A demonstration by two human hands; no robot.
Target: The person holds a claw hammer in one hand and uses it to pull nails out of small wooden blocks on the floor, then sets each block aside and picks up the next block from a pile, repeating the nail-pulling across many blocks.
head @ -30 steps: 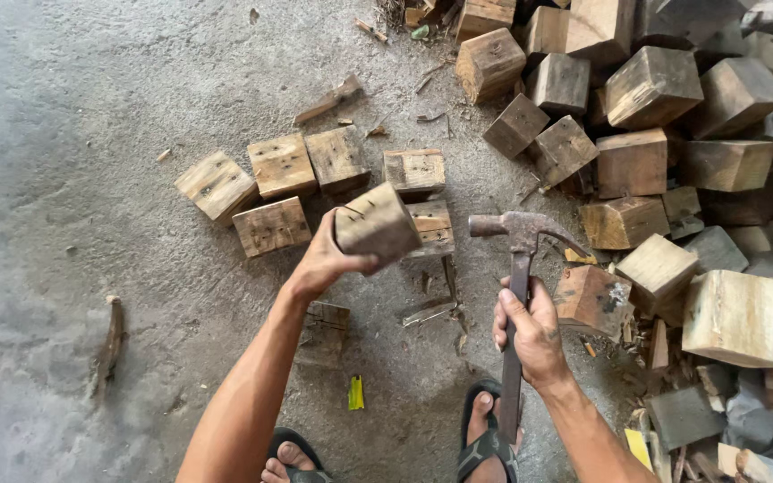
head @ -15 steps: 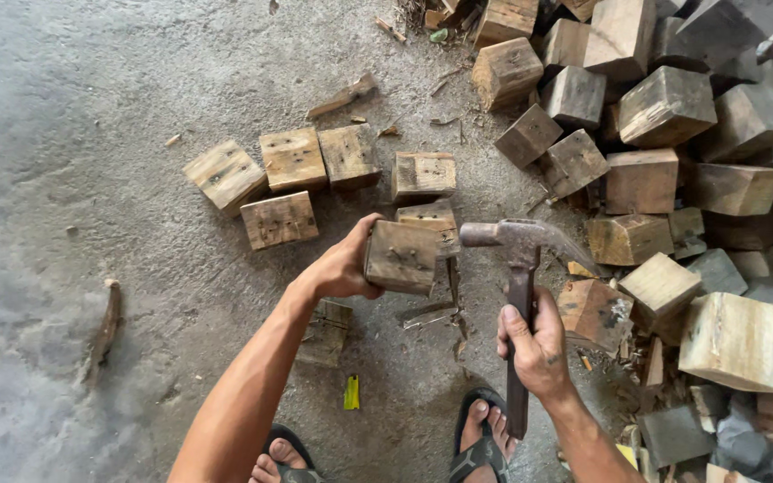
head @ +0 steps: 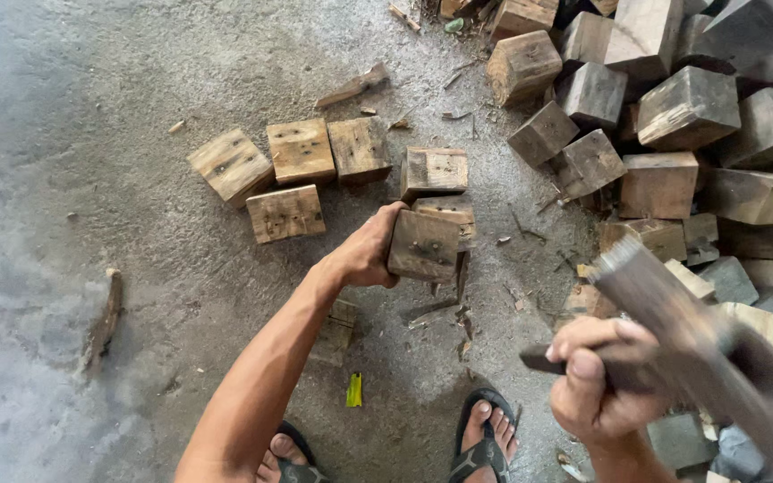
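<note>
Gripping a block with my left hand, I hold it on the concrete floor, near the floor's middle in this view. The fingers curl around the block's left side, with the thumb across its near left edge; the block's broad face, marked with nail holes, points up toward the camera, to the right of my fingers. It touches a second block just behind it, and thin splinters lie just below it on the floor.

My right hand is closed in a fist around a hammer, fingers pressed together around the handle. The hammer is raised close to the camera and blurred, so I cannot tell which way its head faces. It hangs to the right of the block, well apart from it.

A loose row of four blocks lies on the floor to the left of and behind my left hand. A big pile of blocks fills the right side up to the top right corner. A stick lies toward the left edge, and a small yellow scrap lies near my sandalled feet at the bottom edge.
</note>
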